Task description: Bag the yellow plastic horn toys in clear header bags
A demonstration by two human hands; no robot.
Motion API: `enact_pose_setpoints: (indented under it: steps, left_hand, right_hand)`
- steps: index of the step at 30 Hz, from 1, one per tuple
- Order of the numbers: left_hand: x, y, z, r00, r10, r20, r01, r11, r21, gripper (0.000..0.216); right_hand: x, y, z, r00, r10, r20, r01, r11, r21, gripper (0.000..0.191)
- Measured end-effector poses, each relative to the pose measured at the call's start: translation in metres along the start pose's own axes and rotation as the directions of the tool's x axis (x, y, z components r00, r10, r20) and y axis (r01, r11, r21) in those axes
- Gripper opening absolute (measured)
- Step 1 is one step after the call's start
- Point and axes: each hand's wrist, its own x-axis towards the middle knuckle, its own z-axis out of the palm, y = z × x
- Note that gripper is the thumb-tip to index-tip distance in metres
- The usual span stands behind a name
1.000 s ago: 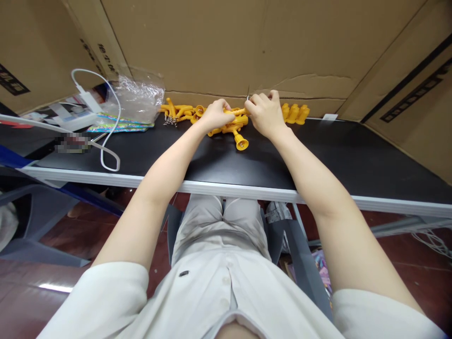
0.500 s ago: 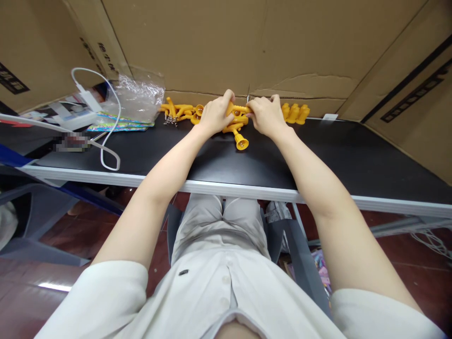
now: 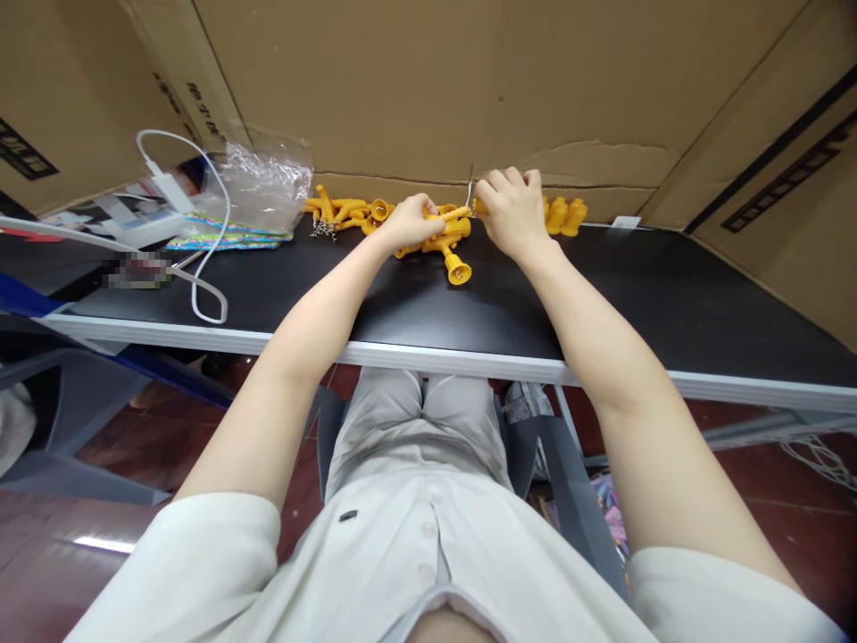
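Note:
My left hand (image 3: 410,223) is closed with fingertips on a slim, ridged yellow piece (image 3: 456,214), above a small pile of yellow plastic parts (image 3: 457,229). To its right, my right hand (image 3: 512,210) is closed, its fingertips pinching a yellow piece (image 3: 478,206) mostly hidden behind them. A thin pale metallic-looking strip (image 3: 470,194) shows between the hands. In front of the pile lies a yellow bell-shaped part (image 3: 458,270), its open end facing me. Several stubby yellow pieces (image 3: 566,216) stand in a row right of my right hand.
More yellow parts (image 3: 348,211) with silvery curly metal bits (image 3: 324,227) lie left of my left hand. Beyond them are a clear plastic bag (image 3: 264,183), colourful flat packs (image 3: 231,234) and a white cable (image 3: 226,205). Cardboard (image 3: 415,89) walls the back of the black table (image 3: 669,295).
My hands have moved apart. The left has shifted slightly down and its fingers are lower, while the right has risen a little. A gap now shows between the pieces at their fingertips.

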Motion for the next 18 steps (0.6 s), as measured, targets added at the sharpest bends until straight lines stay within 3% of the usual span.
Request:
enact_pose_setpoints:
  steps: [8, 13, 18]
  left_hand:
    - [-0.013, 0.012, -0.005, 0.999, 0.015, 0.034, -0.026, 0.930, 0.368, 0.034]
    - [0.000, -0.006, -0.002, 0.995, 0.055, -0.087, -0.026, 0.952, 0.305, 0.035]
    - [0.013, -0.025, -0.001, 0.966, 0.074, -0.247, -0.031, 0.984, 0.174, 0.033]
  right_hand:
    - [-0.002, 0.013, -0.007, 0.981, 0.195, 0.013, -0.195, 0.971, 0.138, 0.034]
    - [-0.008, 0.039, 0.001, 0.917, 0.396, 0.040, -0.396, 0.899, 0.185, 0.035]
    - [-0.021, 0.069, 0.020, 0.800, 0.577, 0.163, -0.596, 0.795, 0.111, 0.037]
